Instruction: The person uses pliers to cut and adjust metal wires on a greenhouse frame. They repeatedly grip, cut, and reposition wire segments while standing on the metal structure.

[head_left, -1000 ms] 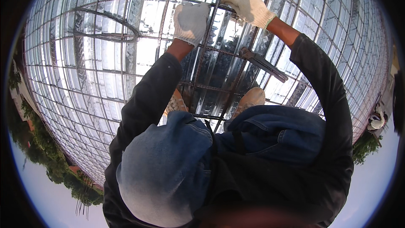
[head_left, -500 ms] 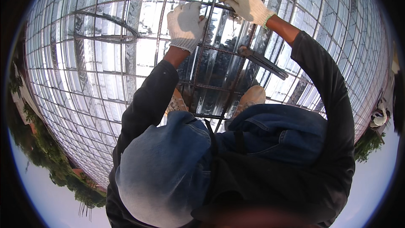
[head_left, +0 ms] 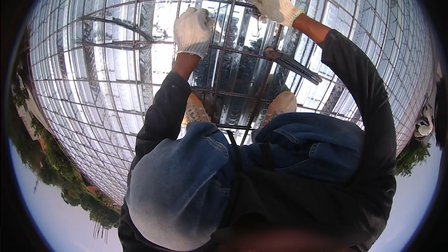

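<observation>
Steel rebars (head_left: 242, 55) cross in a grid over shiny ribbed metal decking (head_left: 228, 74). My right hand (head_left: 270, 2), in a white knit glove, bends over a bar beside a crossing, thumb and fingers pinched together. Whatever is between those fingertips is too small to make out. To the left of that crossing is my left hand (head_left: 192, 31), gloved alike, with its fingers curled in; any thing inside is hidden. Closer to me than the right hand, a pair of pincers (head_left: 294, 66) with dark handles rests across the bars.
A loose coil of thin dark wire (head_left: 116, 44) lies on the grid to the left. My shoes (head_left: 281, 105) stand among the bars below my hands. Trees (head_left: 60, 177) line the far left edge, and a small pale shape (head_left: 423, 125) shows at the right rim.
My left hand has drawn back left and slightly nearer, away from the bar crossing. My right hand stays almost where it was, beside the crossing. The pincers and the wire coil lie unmoved.
</observation>
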A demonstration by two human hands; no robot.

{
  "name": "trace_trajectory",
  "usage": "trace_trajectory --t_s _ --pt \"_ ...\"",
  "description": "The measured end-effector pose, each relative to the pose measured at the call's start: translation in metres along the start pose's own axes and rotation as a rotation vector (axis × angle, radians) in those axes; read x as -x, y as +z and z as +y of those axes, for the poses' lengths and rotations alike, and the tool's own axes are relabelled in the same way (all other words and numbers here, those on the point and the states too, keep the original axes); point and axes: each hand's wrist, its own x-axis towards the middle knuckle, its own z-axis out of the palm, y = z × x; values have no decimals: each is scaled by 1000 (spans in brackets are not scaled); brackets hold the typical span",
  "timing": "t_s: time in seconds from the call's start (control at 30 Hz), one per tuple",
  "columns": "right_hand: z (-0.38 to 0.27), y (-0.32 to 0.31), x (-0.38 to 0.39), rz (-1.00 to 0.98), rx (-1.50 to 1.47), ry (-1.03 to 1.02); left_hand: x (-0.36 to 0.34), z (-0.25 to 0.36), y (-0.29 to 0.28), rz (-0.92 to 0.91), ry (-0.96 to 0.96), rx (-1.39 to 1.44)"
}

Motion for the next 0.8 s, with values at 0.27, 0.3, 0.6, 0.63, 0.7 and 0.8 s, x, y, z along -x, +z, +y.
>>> trace_trajectory --t_s 0.27,0.3,0.6,0.63,0.7,0.8 --pt "5 3 3 10 -82 -9 -14 5 6 8 102 -187" --pt "5 3 3 7 -74 -6 -15 5 6 17 104 -212" --pt "4 9 1 -25 -50 72 -8 1 15 -18 -13 47" --pt "5 7 0 -35 -69 77 -3 -1 14 -13 -52 143" --pt "6 6 1 -42 -92 70 -2 -5 12 -95 -179 354" --pt "10 5 0 -41 -102 51 -8 -15 8 -297 -436 743"
